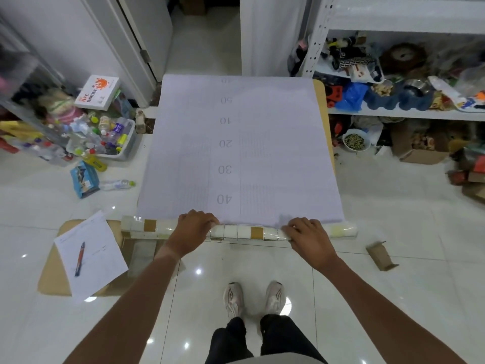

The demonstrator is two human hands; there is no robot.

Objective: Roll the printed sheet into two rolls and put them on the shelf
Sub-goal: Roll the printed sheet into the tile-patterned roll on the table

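printed sheet point(237, 143), pale, numbered 10 to 50, spread flat over a tan table point(320, 90); its near edge meets a tube point(244, 231) wrapped in clear plastic with brown tape bands. white shelf point(409, 114) at right, crowded with bags, toys and a metal bowl. grey bin point(126, 143) at left, full of plastic bottles. white bowl point(355, 140) on floor, holding dark bits. left hand point(193, 233) and right hand point(309, 237), fingers curled over tube and sheet edge, gripping both.
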